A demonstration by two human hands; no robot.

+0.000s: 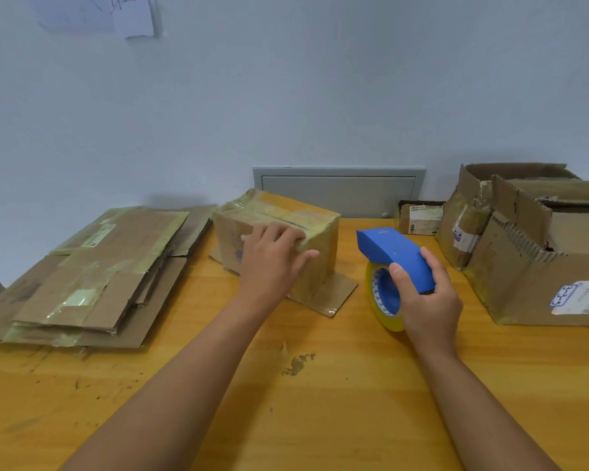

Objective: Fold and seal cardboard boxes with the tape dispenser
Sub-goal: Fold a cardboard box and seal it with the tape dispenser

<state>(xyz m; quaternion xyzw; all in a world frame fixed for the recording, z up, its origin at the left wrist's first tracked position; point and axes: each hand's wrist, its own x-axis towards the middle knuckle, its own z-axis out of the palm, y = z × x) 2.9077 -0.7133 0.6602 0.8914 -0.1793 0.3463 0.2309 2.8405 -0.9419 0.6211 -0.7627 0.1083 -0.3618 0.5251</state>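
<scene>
The box (279,239) stands in the middle of the table (320,402), top flaps down and shiny with old tape; one flap sticks out flat at its foot. The left hand (272,263) rests on the near top edge, fingers laid over it; the right hand (429,300) grips the blue tape dispenser (393,256) just beside the box. The box looks light and a bit soft, so it may slide or dent; pressing on a top edge seems best; the dispenser looks hard and easy to hold by its back.
</scene>
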